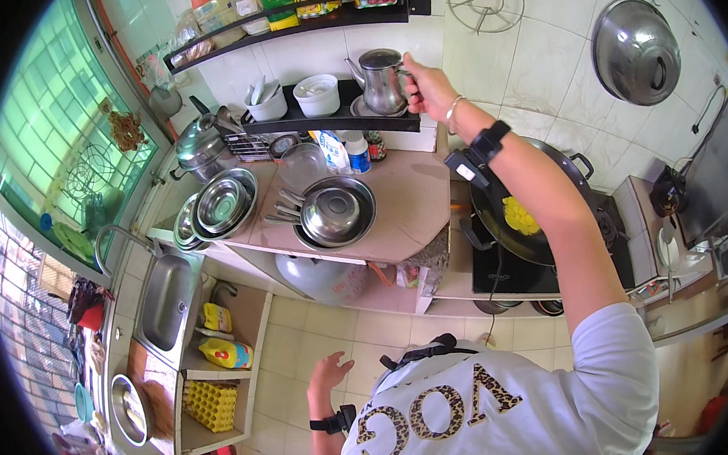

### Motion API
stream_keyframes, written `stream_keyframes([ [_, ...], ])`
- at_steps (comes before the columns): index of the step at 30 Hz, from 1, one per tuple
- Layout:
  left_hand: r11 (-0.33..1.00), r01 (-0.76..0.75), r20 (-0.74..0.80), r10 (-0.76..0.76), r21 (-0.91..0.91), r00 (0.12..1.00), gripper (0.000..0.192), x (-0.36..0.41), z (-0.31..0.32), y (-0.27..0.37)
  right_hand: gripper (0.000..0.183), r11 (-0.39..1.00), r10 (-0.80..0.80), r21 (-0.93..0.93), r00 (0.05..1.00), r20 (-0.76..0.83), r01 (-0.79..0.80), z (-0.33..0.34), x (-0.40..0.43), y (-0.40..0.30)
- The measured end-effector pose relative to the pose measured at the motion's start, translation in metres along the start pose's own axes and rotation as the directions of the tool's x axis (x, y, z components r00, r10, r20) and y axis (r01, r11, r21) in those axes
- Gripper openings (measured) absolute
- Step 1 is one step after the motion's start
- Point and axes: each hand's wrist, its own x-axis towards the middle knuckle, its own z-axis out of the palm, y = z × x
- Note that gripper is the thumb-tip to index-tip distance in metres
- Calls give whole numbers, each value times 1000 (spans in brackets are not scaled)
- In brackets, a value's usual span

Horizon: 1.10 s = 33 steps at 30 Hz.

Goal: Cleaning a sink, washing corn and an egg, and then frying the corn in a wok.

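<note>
My right hand is stretched forward and grips the handle of a stainless steel pot with a spout. The pot is upright above a small metal saucer on a black wall shelf; I cannot tell whether its base touches the saucer. Beside it on that shelf are a white ramekin and a white cup holding spoons. Below my right forearm, a black wok with yellow pieces of food sits on the stove. My left hand hangs low over the tiled floor, fingers apart, holding nothing.
A metal basin with ladles and nested steel bowls stand on the counter. An upper rack with seasoning packets overhangs the shelf. To the left are a sink and yellow egg trays. A wok lid hangs at right.
</note>
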Motion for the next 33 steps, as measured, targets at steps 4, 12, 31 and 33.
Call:
stream_keyframes([
  [4,999,16,-32,-17,-28,999,54,-8,5,-11,45,1000,-17,15,993,-119,18,18,17,19],
  [12,998,31,11,-31,-55,999,55,-7,10,-16,51,997,38,-55,990,-139,-46,19,11,28],
  [31,819,-538,418,425,202,803,50,86,55,126,27,517,117,-847,990,-74,-125,-200,-406,258],
  [33,787,-573,449,436,230,780,51,80,70,147,28,521,150,-827,976,-156,-213,-221,-442,262],
])
